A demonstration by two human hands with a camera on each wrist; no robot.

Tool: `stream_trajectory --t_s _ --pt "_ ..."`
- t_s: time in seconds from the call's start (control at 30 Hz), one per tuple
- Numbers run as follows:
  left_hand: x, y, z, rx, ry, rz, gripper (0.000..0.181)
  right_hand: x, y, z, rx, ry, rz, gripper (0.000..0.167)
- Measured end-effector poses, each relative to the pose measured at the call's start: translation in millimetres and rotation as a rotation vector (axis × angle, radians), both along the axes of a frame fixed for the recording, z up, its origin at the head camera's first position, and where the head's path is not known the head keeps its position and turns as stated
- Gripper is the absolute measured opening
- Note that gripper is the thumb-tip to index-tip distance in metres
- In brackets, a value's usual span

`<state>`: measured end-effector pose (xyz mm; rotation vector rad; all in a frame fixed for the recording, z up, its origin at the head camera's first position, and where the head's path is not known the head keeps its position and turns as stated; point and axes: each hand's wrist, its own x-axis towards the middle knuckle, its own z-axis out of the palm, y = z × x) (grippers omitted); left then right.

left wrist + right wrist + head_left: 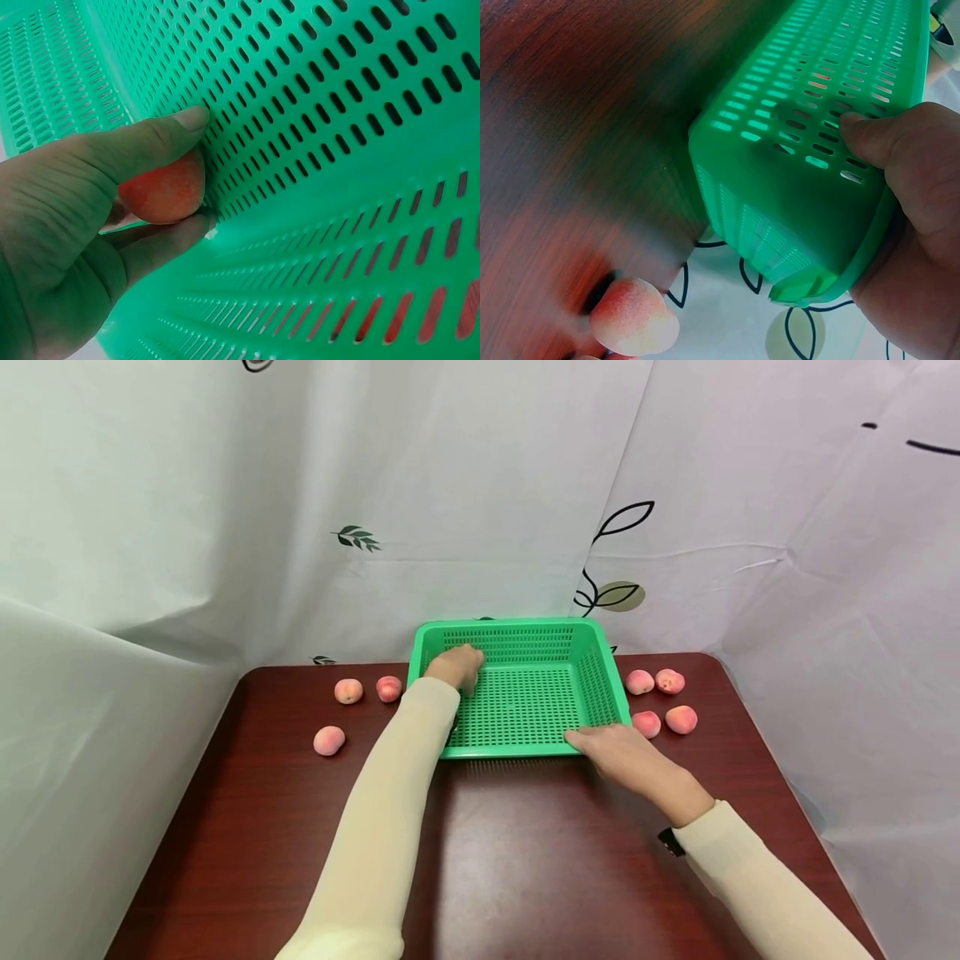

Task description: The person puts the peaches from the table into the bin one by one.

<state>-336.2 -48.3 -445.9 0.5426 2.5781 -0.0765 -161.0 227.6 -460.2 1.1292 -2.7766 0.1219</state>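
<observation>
A green perforated plastic basket (517, 750) stands at the far side of the dark red-brown table. Inside it, near the left wall, my left hand (456, 667) pinches a peach (166, 191) between thumb and fingers, close to the basket floor. The head view hides that peach behind the hand. At the basket's near right corner my right hand (618, 752) grips the rim, its thumb (866, 139) pressed against the perforated outer wall.
Left of the basket lie three peaches, one nearest the front (329, 741). Several more, including one peach (681, 719), lie to its right. A white patterned cloth (480, 485) hangs behind and beside the table (510, 860).
</observation>
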Motion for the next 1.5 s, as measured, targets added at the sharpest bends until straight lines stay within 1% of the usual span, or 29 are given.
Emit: stream_trajectory --t_s 0.13,0.2,0.33,0.47,0.53,0.63,0.7,0.77,0.87,0.97,1.1,1.23,1.33,1.5 --pt "-2.7 1.1 -5.3 -0.024 -0.009 0.014 0.061 0.4 -1 -1.3 0.006 0.0 0.002 0.031" --pt "-3.2 1.1 -6.2 -0.029 -0.009 0.016 0.063 0.8 -1 -1.8 0.007 0.001 0.001 0.031" --pt "-1.9 1.2 -3.7 -0.03 -0.007 0.021 0.067 1.1 -1 -1.5 0.008 0.007 0.001 0.031" --pt "2.7 1.3 3.0 -0.041 0.003 0.018 0.071 1.7 -1 -0.7 0.002 0.013 0.007 0.032" --pt "7.3 0.7 8.3 -0.049 0.018 0.008 0.072 1.9 -2 -0.7 -0.004 0.011 0.01 0.032" --pt "9.6 -0.1 15.0 -0.054 0.031 -0.004 0.072 1.6 -2 -1.3 -0.005 0.006 0.011 0.031" --pt "10.9 -0.9 20.7 -0.039 0.036 -0.009 0.073 1.3 -2 -1.3 -0.004 0.003 0.008 0.031" --pt "10.5 -1.9 25.4 -0.01 0.037 -0.009 0.076 0.9 -2 -1.2 0.0 0.0 0.004 0.03" --pt "12.7 -4.3 34.4 0.051 0.039 -0.011 0.082 0.3 -1 -1.2 0.002 -0.006 -0.002 0.029" --pt "14.7 -7.2 42.9 0.111 0.036 0.003 0.086 -0.3 -1 -1.4 0.003 -0.011 -0.004 0.028" --pt "17.1 -11.9 55.5 0.143 0.052 0.021 0.084 -0.8 -1 -0.2 0.005 -0.01 -0.002 0.027" --pt "20.7 -19.2 66.4 0.151 0.086 0.017 0.084 -0.5 -1 1.9 0.007 -0.007 -0.002 0.027" --pt "25.1 -26.7 72.7 0.178 0.098 0.022 0.085 -0.4 -1 2.4 0.008 -0.005 0.001 0.028" --pt "35.0 -40.4 81.9 0.217 0.137 0.03 0.085 -0.6 0 1.9 0.007 -0.004 0.002 0.028"
